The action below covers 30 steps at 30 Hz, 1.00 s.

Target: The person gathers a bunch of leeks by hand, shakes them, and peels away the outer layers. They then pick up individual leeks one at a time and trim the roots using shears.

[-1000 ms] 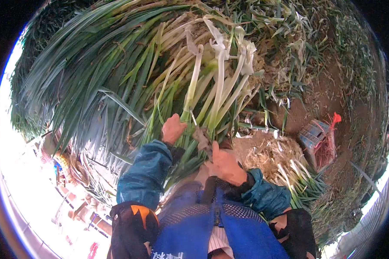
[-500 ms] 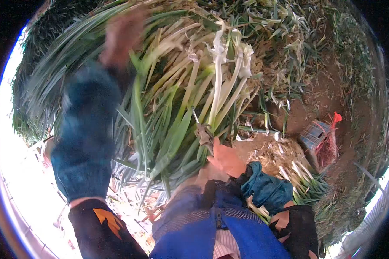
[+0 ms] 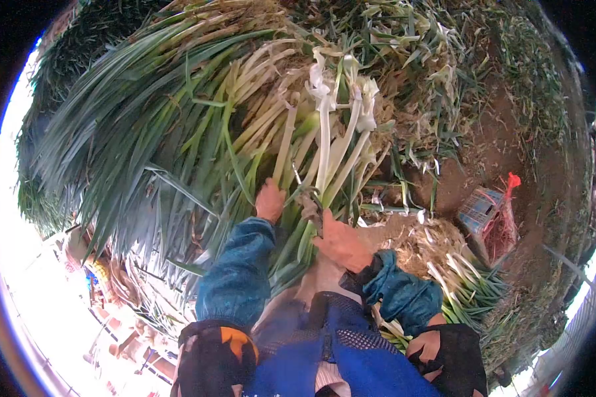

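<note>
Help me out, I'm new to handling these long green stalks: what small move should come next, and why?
Probably close the left hand around one white-stemmed stalk to steady it. That hand lies on the green leaves, grip unclear, while the right hand holds a small tool close against the stalks, so a firm hold seems needed first.

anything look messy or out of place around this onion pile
Yes. Loose peeled skins flare ragged off the white stalks above the left hand and right hand. Trimmings litter the dirt. A blue crate sits tilted, red netting bunched beside it.
</note>
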Motion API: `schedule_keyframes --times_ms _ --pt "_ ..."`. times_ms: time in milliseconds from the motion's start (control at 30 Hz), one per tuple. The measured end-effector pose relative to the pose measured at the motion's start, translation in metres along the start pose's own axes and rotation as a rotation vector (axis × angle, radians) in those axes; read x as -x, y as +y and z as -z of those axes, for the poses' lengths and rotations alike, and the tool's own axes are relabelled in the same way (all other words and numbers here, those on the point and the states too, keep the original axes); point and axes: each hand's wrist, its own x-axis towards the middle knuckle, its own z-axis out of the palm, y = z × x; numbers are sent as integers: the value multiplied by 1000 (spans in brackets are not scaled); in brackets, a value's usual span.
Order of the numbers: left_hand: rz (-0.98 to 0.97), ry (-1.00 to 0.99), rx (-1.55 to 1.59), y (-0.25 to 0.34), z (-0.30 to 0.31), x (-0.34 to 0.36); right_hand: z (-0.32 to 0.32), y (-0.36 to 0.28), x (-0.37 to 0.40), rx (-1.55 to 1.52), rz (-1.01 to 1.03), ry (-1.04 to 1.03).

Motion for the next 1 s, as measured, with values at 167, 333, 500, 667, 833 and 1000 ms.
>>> schedule_keyframes --times_ms 167,333,500,667,833,1000 --pt "-54 -117 18 1 32 14 6 10 -51 124 -67 52" --pt "-71 -188 147 1 40 50 5 14 -40 -200 111 270" --pt "28 -279 203 4 33 62 -5 25 -49 -65 83 182" --pt "37 -291 250 1 36 70 3 25 -114 226 -56 192" --pt "-42 -332 320 -6 19 81 24 0 -80 197 -142 72" --pt "-284 -435 -100 35 49 96 23 33 -49 337 -83 48"
